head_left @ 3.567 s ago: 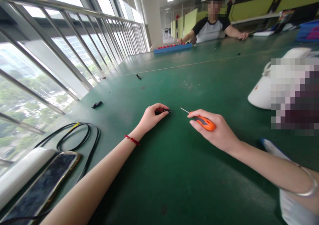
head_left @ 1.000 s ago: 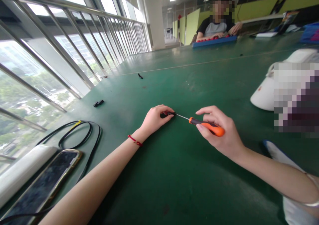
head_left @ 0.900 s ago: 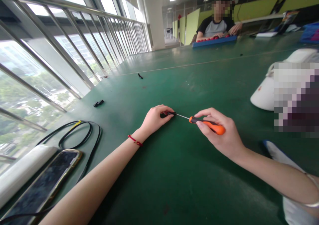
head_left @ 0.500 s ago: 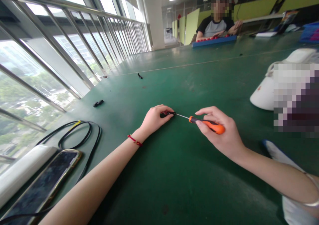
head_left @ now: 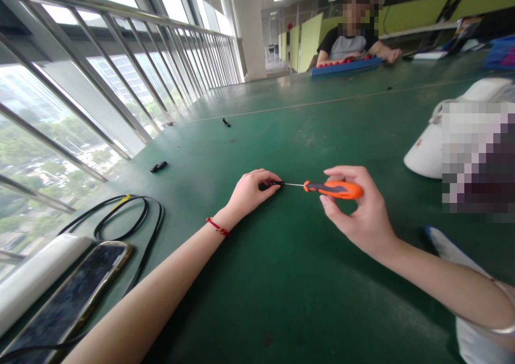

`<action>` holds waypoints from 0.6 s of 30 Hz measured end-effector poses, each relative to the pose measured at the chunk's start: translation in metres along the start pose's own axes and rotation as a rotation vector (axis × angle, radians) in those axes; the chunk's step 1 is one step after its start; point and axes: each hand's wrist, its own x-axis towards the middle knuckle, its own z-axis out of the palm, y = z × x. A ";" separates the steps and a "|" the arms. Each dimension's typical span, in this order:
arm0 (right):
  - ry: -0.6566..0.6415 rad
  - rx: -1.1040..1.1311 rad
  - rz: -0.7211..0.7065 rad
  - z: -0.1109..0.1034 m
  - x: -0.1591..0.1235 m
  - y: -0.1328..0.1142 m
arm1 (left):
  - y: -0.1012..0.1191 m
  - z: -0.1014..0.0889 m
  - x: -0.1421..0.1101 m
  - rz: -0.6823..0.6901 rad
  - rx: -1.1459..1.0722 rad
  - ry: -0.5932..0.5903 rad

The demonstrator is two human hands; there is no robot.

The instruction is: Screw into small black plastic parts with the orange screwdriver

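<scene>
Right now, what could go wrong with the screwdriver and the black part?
Slip: the screwdriver could skid into the left hand, which pinches the small black part close to its tip.

Wobble: the right hand looks loosely wrapped, thumb partly apart, so the tool might twist off line.

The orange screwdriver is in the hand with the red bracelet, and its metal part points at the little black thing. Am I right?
Not quite: the orange screwdriver is in the right hand. The red bracelet is on the left wrist, as the head view shows. The metal part does point at the little black thing.
</scene>
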 end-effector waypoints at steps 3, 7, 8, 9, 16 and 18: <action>-0.092 0.022 0.032 -0.001 0.000 -0.001 | 0.000 0.000 0.000 0.000 0.000 0.005; -0.137 -0.014 0.073 -0.001 0.000 -0.003 | 0.001 0.000 0.000 -0.001 0.004 0.002; -0.094 -0.022 0.054 -0.001 0.000 -0.002 | 0.001 0.000 0.000 -0.003 0.006 0.002; -0.048 -0.023 0.031 -0.001 0.000 -0.002 | 0.001 0.000 0.000 -0.003 0.008 0.003; -0.168 -0.016 0.095 0.000 0.000 -0.002 | 0.001 0.000 0.000 0.007 0.010 0.009; -0.126 -0.024 0.093 0.000 0.000 -0.003 | 0.001 0.000 0.000 0.004 0.013 0.007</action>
